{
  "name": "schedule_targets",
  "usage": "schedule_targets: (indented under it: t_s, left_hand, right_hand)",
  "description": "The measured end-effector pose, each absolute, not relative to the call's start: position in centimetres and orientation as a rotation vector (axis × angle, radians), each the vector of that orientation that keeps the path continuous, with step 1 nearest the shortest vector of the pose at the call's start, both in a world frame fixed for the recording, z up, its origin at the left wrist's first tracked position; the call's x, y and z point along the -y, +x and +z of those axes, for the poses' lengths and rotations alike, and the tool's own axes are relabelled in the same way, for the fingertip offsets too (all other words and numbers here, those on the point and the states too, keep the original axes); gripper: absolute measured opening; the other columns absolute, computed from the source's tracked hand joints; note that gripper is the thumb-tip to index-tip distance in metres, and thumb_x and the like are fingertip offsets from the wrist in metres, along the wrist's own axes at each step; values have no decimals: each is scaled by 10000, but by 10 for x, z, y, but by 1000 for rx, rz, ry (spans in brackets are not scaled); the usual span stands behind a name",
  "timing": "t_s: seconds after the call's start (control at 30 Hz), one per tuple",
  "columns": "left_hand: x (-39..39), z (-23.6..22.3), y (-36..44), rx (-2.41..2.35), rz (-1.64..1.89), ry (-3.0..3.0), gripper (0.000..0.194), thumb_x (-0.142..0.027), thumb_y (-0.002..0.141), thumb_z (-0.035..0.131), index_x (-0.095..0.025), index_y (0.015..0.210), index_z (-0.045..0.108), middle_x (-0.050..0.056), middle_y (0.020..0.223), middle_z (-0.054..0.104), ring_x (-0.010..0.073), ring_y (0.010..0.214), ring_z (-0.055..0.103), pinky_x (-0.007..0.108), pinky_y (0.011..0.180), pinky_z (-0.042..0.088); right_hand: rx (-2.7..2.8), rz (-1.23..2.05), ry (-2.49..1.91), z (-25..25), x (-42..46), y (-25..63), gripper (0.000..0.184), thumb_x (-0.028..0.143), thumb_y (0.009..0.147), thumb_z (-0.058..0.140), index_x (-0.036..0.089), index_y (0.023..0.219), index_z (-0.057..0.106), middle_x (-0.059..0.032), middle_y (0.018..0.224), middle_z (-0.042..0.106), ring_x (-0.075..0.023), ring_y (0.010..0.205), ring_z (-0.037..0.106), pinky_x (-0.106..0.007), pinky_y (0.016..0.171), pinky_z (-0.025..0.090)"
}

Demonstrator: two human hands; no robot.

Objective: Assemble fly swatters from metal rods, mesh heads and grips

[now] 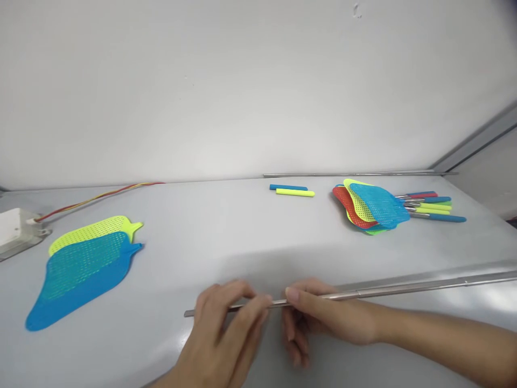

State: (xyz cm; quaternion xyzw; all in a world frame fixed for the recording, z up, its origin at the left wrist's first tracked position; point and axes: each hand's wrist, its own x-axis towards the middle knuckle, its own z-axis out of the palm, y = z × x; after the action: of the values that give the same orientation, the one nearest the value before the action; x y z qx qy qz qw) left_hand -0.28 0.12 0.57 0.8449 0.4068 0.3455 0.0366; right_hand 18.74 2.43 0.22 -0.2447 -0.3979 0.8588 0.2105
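Both my hands pinch a thin telescopic metal rod point(363, 292) that lies nearly level just above the grey table point(226, 237). My left hand point(226, 334) grips its narrow left section, whose tip sticks out to the left. My right hand point(323, 318) holds it at the middle, thumb and forefinger closed on it. The thicker end of the rod runs off to the right edge. Two loose swatter heads, a blue one point(76, 280) lying over a yellow-green one point(92, 230), rest at the left.
A blue grip sleeve point(287, 187) and a yellow one point(294, 193) lie at the back centre. A pile of assembled fly swatters point(375, 207) sits at the back right. A white box point(14, 231) with red-yellow wires point(97, 196) stands at the far left. Another metal rod point(355, 174) lies along the wall.
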Motion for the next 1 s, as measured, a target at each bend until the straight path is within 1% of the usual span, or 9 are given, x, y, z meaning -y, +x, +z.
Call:
schedule_targets:
  t_s: [0.17, 0.23, 0.3, 0.37, 0.47, 0.57, 0.73, 0.9, 1.0]
  left_hand:
    - [-15, 2, -9, -1488, 889, 2618, 215, -150, 845, 397, -149, 1052, 454, 97, 1008, 457, 219, 939, 441, 382, 801, 305]
    - [-19, 0, -12, -1424, 779, 2620, 198, -133, 855, 351, -176, 1000, 478, 61, 944, 507, 201, 871, 466, 364, 758, 307]
    - [-21, -1, -14, -1359, 698, 2605, 180, -137, 864, 333, -190, 910, 499, 23, 818, 535, 179, 742, 474, 340, 681, 308]
    - [-22, 1, -16, -1322, 694, 2608, 137, -183, 867, 369, -193, 854, 505, 5, 727, 536, 168, 652, 455, 319, 623, 299]
    - [-20, 4, -17, -1268, 814, 2704, 97, -261, 851, 445, -200, 832, 518, -5, 675, 554, 164, 610, 464, 302, 594, 304]
    - [-18, 5, -19, -1179, 881, 2783, 151, -286, 866, 417, -204, 788, 518, -21, 614, 549, 140, 544, 473, 266, 530, 305]
    - [-15, 2, -20, -1150, 813, 2804, 271, -295, 880, 348, -206, 646, 453, -37, 489, 454, 134, 427, 408, 256, 444, 280]
    - [-12, 6, -18, -1107, 769, 2802, 294, -277, 870, 342, -205, 595, 415, -36, 478, 456, 131, 409, 418, 250, 423, 294]
    - [-11, 12, -17, -1074, 739, 2779, 366, -379, 866, 343, -205, 553, 419, -33, 454, 459, 125, 402, 438, 239, 406, 307]
  right_hand:
    - [1031, 2341, -681, 2, -23, 185, 448, 486, 866, 319, 111, 696, 495, -10, 527, 506, -100, 471, 511, -222, 473, 407]
    - [1068, 2331, -690, 2, -23, 184, 470, 496, 863, 314, 107, 686, 509, -11, 518, 508, -97, 461, 506, -228, 483, 418]
    - [1121, 2327, -700, 4, -22, 183, 507, 501, 866, 295, 97, 677, 535, -9, 495, 500, -96, 449, 501, -233, 489, 427]
    - [1169, 2317, -702, 6, -22, 182, 540, 507, 868, 270, 89, 676, 553, -6, 473, 483, -97, 439, 494, -233, 485, 426]
    - [1308, 2241, -706, 9, -20, 182, 566, 512, 870, 241, 83, 694, 566, -10, 490, 480, -91, 441, 479, -225, 489, 407]
    - [1473, 2172, -712, 10, -17, 184, 586, 500, 880, 206, 78, 705, 573, -19, 525, 473, -92, 478, 477, -221, 511, 396]
    - [1708, 2111, -709, 14, -16, 189, 560, 423, 911, 161, 65, 776, 571, -36, 594, 474, -109, 584, 488, -230, 588, 412]
    - [1945, 2034, -696, 22, -16, 192, 553, 360, 924, 108, 70, 884, 577, -41, 660, 480, -109, 633, 478, -220, 632, 418]
    - [2161, 1845, -635, 22, -15, 191, 457, 318, 917, 142, 97, 945, 541, -35, 689, 473, -110, 616, 445, -210, 610, 413]
